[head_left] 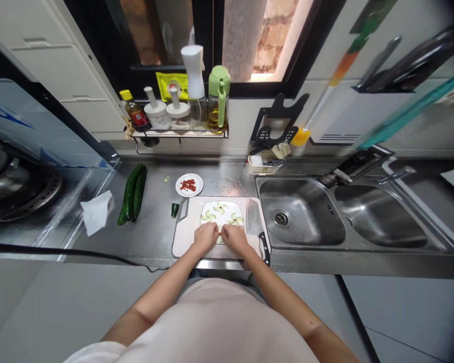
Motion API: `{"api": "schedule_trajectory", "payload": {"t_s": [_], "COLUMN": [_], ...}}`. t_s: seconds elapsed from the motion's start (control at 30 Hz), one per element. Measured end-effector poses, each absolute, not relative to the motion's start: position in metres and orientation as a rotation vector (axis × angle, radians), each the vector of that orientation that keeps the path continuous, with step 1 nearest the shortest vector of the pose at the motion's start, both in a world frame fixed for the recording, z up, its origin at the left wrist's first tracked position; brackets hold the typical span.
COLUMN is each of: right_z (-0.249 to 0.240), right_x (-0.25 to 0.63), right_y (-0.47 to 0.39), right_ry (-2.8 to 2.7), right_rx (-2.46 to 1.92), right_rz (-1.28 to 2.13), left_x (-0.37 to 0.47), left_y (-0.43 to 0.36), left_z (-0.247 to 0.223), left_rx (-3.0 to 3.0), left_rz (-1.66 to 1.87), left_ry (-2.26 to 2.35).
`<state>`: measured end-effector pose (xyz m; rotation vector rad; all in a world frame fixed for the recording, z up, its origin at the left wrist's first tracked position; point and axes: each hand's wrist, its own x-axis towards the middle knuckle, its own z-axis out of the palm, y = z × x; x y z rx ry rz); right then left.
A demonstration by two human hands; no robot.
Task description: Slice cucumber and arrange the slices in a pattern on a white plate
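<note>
My left hand (206, 235) and my right hand (234, 236) meet over the near edge of a white square plate (222, 218), fingertips pinched close together. Anything between the fingers is too small to make out. Under them lies a partly hidden group of cucumber slices. Other pale green cucumber slices (220, 207) form pinwheel shapes on the plate, with small red bits at their centres. The plate rests on a light cutting board (184, 236). On the board's right side lies a knife with a black handle (265, 248), its blade pointing away from me.
Beyond the board is a small white dish (178, 187) of red pieces. A cucumber end (174, 209), whole cucumbers (133, 194) and a crumpled white tissue (97, 212) lie left. A double sink (302, 214) is right; a bottle rack (181, 134) hangs behind, a stove (26, 194) far left.
</note>
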<state>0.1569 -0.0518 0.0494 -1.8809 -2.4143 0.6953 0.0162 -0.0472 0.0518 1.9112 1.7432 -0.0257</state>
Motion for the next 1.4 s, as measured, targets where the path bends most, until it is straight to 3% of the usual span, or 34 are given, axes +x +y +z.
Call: {"api": "schedule_trajectory", "payload": {"t_s": [1.4], "right_z": [0.0560], "right_x": [0.1565], "right_y": [-0.0469], "right_ry": [-2.433], "right_rx": [-1.850], "right_rz": [0.700], "left_x": [0.0199], "left_y": [-0.0457], "left_z": [0.0589], "left_rx": [1.941], "left_rz": [-0.049], "left_ry": [1.754]}}
